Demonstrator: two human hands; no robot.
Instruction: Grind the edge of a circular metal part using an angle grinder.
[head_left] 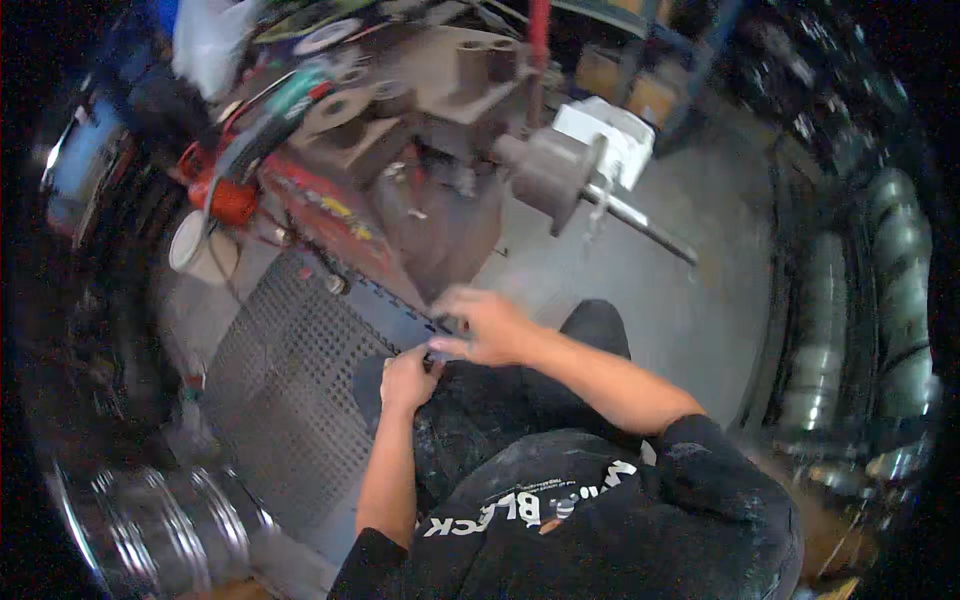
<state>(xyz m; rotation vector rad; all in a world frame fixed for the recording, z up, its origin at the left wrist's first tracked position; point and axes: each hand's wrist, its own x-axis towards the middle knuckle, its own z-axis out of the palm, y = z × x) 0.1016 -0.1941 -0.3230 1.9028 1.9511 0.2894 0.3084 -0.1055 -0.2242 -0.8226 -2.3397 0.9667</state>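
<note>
My left hand point(405, 380) and right hand point(487, 325) sit close together near my dark trousers point(475, 405), fingers curled; blur hides their hold, so I can't tell. Anything handled would lie between them. I judge this 2-handed fingerwork, calling for steadiness. White lettering point(522, 507) crosses my black shirt point(660, 530).

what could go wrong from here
The right hand and left hand are very close together, so a slip might knock or pinch a finger; blur hides what, if anything, they hold. The metal shaft juts out ahead and to the right of the hands, so an arm or knee could perhaps bump it if the person leans forward or stands up.
</note>
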